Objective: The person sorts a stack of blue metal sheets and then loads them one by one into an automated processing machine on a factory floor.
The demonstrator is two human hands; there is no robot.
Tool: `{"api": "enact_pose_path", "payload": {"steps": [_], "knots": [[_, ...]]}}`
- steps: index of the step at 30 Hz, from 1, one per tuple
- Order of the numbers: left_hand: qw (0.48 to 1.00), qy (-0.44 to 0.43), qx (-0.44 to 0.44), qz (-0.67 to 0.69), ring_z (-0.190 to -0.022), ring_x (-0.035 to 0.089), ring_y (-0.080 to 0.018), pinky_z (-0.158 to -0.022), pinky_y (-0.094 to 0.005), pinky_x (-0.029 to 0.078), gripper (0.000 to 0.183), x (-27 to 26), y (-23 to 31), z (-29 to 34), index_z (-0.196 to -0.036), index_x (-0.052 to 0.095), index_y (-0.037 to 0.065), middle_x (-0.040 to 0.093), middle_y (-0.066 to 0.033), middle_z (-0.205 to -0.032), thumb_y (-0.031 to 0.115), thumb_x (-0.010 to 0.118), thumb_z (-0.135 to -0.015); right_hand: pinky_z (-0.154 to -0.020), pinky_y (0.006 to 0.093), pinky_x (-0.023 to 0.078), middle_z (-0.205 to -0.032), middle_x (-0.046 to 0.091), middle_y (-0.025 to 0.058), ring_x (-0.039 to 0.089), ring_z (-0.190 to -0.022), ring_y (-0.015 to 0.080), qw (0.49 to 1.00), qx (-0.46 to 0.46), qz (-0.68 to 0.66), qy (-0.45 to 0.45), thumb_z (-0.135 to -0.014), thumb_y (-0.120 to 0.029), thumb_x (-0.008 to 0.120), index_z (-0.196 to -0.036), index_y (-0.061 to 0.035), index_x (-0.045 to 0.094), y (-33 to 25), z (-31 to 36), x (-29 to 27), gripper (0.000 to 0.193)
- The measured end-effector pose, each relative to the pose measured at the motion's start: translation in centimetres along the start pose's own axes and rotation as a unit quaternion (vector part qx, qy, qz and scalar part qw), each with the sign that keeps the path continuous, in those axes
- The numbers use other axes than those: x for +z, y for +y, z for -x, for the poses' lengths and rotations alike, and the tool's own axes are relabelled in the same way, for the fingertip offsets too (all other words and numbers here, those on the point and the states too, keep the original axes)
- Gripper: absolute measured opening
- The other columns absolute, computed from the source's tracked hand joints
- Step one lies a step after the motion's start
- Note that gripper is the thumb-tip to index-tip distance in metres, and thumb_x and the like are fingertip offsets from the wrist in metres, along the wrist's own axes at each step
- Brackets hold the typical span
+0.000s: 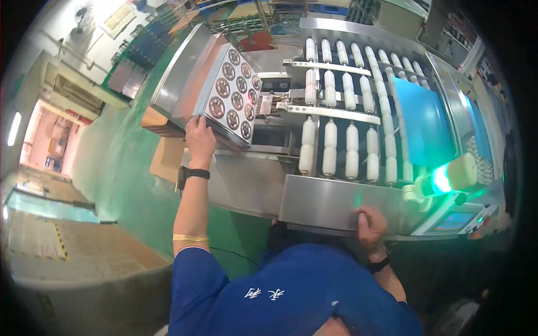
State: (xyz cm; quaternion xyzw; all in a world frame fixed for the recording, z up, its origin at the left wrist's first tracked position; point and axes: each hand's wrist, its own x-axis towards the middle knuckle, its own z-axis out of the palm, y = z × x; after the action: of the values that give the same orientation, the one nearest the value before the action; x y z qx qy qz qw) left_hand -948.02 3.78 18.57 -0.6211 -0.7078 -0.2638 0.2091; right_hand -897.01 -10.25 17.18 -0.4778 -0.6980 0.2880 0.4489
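Left hand (199, 138) is stretched out and clamped on the near edge of a tray (232, 92) – a square, tilted plate carrying rows of round brown discs. The tray sits at the left end of the machine (330, 204), propped up against its sloped steel side, discs facing the camera. Black band on the left wrist, a yellow band further down the forearm.

Right hand (370, 223) is closed over the near steel lip of the machine, fingers curled on the edge – holding nothing loose. Dark band on that wrist too.

The two hands are well apart, left far forward, right close to the body.

Beyond the right hand: white rollers (347, 143) in parallel rows, crossed by two pale bars. Right of them, a blue belt (426, 120). Near the right hand, a glowing green lamp (445, 179) and a small screen (451, 221) on the panel.

Green floor (120, 168) to the left, cardboard (165, 159) stacked beside the machine. Blue sleeves at the lower edge.
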Motion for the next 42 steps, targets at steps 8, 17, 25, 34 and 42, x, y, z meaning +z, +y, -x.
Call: {"api": "enact_pose_path", "payload": {"steps": [8, 17, 25, 34, 42], "knots": [[1.000, 0.005, 0.013, -0.004, -0.109, 0.052, -0.0365, -0.095, -0.0446, 0.044, 0.041, 3.8, -3.4, -1.3, -0.120, 0.060, 0.001, 0.056, -0.0170, -0.120, 0.011, 0.066, -0.081, -0.075, 0.0328, 0.052, -0.089, 0.069, 0.0123, 0.066, -0.080, 0.0223, 0.964, 0.160, 0.104, 0.183, -0.090, -0.002, 0.057, -0.098, 0.0017, 0.066, 2.0, 0.1, 3.7, 0.013], [0.996, 0.020, -0.041, 0.073, -0.097, 0.060, -0.0348, -0.082, -0.0441, 0.048, 0.026, 4.1, -2.3, -2.8, -0.107, 0.064, 0.003, 0.063, -0.0166, -0.103, 0.014, 0.067, -0.084, -0.074, 0.0347, 0.052, -0.087, 0.069, 0.0135, 0.067, -0.079, 0.0253, 0.956, 0.107, 0.215, 0.167, -0.088, -0.003, 0.058, -0.097, 0.0013, 0.066, 1.0, -0.3, 4.5, 0.013], [0.950, 0.004, -0.227, 0.216, -0.090, 0.065, -0.0420, -0.079, -0.0465, 0.050, 0.023, 6.9, -2.3, -2.8, -0.097, 0.064, -0.002, 0.068, -0.0235, -0.095, 0.019, 0.059, -0.089, -0.072, 0.0366, 0.052, -0.084, 0.068, 0.0135, 0.066, -0.079, 0.0284, 0.966, 0.096, 0.174, 0.166, -0.086, -0.003, 0.058, -0.096, -0.0001, 0.066, 1.6, -0.2, 4.0, 0.013], [0.963, 0.028, -0.225, 0.147, -0.081, 0.060, -0.0462, -0.073, -0.0513, 0.045, 0.024, 9.3, -2.6, -2.8, -0.086, 0.060, -0.004, 0.064, -0.0276, -0.085, 0.019, 0.053, -0.088, -0.069, 0.0380, 0.052, -0.082, 0.067, 0.0147, 0.065, -0.075, 0.0313, 0.965, 0.119, 0.156, 0.174, -0.083, -0.007, 0.062, -0.091, -0.0020, 0.068, 1.8, 0.4, 3.4, 0.011], [0.973, -0.001, -0.203, 0.110, -0.091, 0.058, -0.0485, -0.080, -0.0534, 0.044, 0.034, 8.9, -4.6, -1.8, -0.097, 0.062, -0.005, 0.064, -0.0287, -0.099, 0.025, 0.046, -0.094, -0.067, 0.0397, 0.052, -0.080, 0.066, 0.0136, 0.064, -0.073, 0.0322, 0.968, 0.050, 0.154, 0.193, -0.080, -0.007, 0.063, -0.091, -0.0032, 0.069, 1.7, -0.3, 2.7, 0.013]]}}
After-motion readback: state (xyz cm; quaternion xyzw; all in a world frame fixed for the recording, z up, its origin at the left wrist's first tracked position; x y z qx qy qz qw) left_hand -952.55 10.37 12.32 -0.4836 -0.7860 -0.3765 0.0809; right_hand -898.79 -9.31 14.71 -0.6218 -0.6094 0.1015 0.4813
